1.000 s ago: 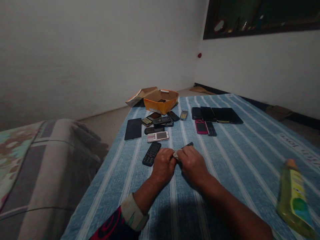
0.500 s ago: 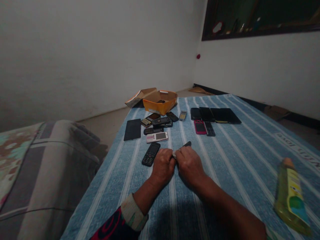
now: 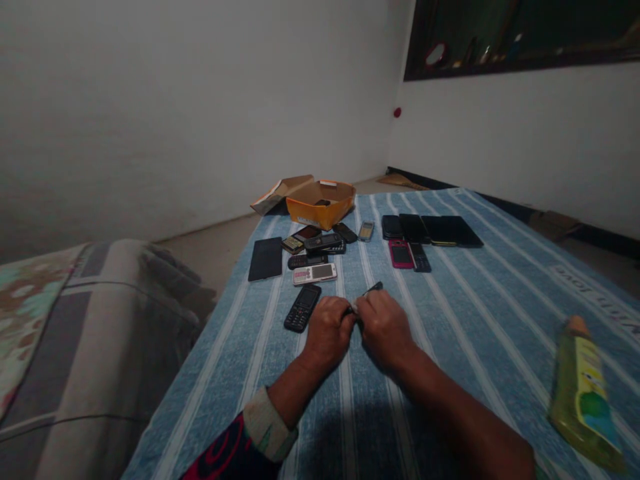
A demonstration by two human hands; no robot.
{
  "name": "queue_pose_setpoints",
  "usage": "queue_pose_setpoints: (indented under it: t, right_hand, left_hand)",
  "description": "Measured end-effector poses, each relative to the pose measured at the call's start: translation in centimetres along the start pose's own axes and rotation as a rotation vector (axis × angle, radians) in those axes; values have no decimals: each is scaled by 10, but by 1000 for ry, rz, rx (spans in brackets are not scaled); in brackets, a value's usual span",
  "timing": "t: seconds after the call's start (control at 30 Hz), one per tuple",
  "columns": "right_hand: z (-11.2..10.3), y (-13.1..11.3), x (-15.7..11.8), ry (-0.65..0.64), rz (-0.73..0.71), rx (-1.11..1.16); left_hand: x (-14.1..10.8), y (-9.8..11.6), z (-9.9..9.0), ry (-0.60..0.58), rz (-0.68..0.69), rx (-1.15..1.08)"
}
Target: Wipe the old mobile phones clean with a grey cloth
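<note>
Blue striped cloth (image 3: 450, 347) is stretching out below you; your left hand (image 3: 327, 328) and right hand (image 3: 386, 325) are clenching a dark, mostly hidden object (image 3: 375, 288) between them, while a black keypad phone (image 3: 303, 309) is lying just beside your left hand.

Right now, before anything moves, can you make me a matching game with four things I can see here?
1. bottle
2. box
3. left hand and right hand
4. cloth

A. close together, fingers curled
B. blue with pale stripes
C. yellow-green, nearer the right edge of the picture
D. orange outside, standing open

Pairs: 1-C, 2-D, 3-A, 4-B
</note>
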State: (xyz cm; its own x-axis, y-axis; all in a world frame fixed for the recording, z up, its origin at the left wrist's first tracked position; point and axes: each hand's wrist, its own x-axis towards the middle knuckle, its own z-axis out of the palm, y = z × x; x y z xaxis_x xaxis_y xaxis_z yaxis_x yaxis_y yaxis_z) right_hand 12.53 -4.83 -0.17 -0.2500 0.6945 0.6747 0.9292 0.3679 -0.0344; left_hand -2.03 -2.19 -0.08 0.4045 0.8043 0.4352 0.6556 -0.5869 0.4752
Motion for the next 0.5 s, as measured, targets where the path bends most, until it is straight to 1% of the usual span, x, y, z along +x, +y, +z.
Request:
queue_pose_setpoints:
  t: [0.07, 0.13, 0.2, 0.27, 0.33, 0.4, 0.5]
  right_hand:
    - [0, -12, -2, 0, -40, 25]
    - [1, -10, -1, -1, -32, 25]
    - [2, 5, 2, -6, 17, 6]
    - [3, 23, 6, -9, 96, -29]
    - [3, 33, 8, -3, 165, -62]
    - [3, 30, 6, -4, 155, -57]
    - [1, 5, 1, -12, 37, 1]
  left_hand:
    - [0, 0, -1, -10, -1, -12]
    - [0, 1, -2, -12, -3, -8]
    - [0, 1, -2, -8, -7, 6]
    - [0, 1, -1, -8, -7, 15]
    - [0, 2, -1, -15, -1, 18]
    - [1, 2, 0, -11, 3, 16]
    - [1, 2, 0, 3, -4, 6]
